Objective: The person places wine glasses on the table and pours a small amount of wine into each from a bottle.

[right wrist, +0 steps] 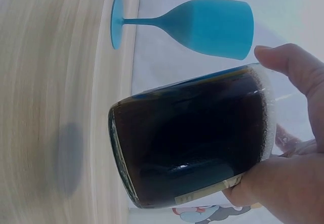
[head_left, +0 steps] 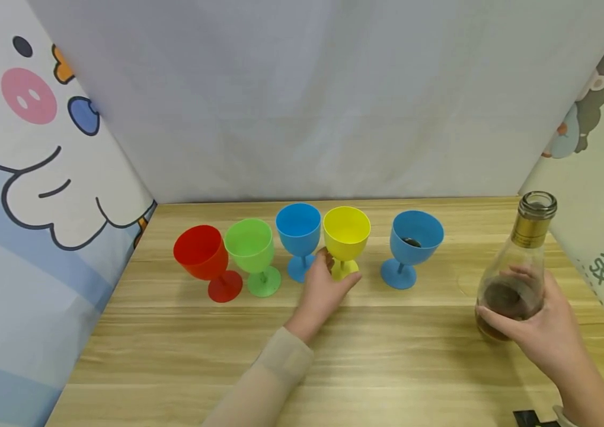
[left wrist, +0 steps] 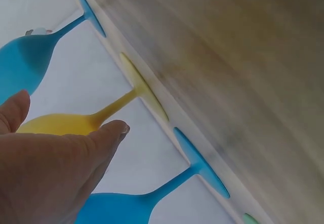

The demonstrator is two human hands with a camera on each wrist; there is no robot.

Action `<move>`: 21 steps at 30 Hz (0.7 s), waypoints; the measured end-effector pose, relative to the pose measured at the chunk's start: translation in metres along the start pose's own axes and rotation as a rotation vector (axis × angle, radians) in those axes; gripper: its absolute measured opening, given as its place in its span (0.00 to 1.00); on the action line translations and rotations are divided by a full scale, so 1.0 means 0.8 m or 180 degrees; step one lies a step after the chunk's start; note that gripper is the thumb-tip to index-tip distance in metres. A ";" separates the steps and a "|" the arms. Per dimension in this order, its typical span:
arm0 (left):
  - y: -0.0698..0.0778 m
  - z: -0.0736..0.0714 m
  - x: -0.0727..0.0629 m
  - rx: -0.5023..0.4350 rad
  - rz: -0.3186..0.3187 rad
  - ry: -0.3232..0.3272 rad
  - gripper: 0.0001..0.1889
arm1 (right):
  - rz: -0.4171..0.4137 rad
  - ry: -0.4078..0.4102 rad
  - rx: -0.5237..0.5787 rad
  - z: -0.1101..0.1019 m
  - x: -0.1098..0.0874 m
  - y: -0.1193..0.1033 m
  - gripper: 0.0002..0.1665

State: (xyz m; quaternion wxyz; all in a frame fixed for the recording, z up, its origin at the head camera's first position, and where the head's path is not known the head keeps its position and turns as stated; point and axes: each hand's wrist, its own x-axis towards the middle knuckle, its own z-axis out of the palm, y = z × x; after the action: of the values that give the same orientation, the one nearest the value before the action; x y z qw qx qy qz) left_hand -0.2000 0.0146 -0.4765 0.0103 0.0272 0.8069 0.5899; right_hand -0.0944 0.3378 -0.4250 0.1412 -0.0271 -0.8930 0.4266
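Note:
In the head view my left hand [head_left: 325, 290] is at the yellow goblet [head_left: 348, 237], thumb and fingers spread on either side of its lower part. The left wrist view has this goblet [left wrist: 114, 105] standing with its foot on the table; whether the fingers touch it I cannot tell. My right hand [head_left: 552, 329] grips a clear glass bottle [head_left: 512, 293] with a gold neck band and dark liquid inside. In the right wrist view the bottle [right wrist: 187, 138] is tilted and held above the table. Left of it stands a blue goblet [head_left: 414, 252] with a little dark liquid.
Another blue goblet [head_left: 299, 234] stands close to the left of the yellow one. Farther left are a green goblet [head_left: 252, 252] and a red goblet [head_left: 205, 258]. A pale curtain [head_left: 302, 118] hangs behind the wooden table [head_left: 387, 367], with printed cloths at both sides.

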 end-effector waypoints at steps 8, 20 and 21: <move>0.002 0.005 0.012 -0.0073 0.0031 0.0062 0.37 | 0.0054 -0.0037 -0.0010 -0.001 0.000 0.003 0.50; 0.001 0.010 0.021 -0.0294 0.0220 0.0066 0.37 | 0.0086 -0.0073 -0.0068 0.002 0.001 0.003 0.52; 0.001 0.010 0.021 -0.0307 0.0230 0.0072 0.38 | 0.0089 -0.0075 -0.0059 0.003 0.001 0.003 0.52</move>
State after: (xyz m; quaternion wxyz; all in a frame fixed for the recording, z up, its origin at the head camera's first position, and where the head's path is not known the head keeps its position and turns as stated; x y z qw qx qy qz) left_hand -0.2161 0.0236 -0.4782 -0.0189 0.0491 0.7761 0.6284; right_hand -0.0961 0.3377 -0.4278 0.1245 -0.0358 -0.8980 0.4205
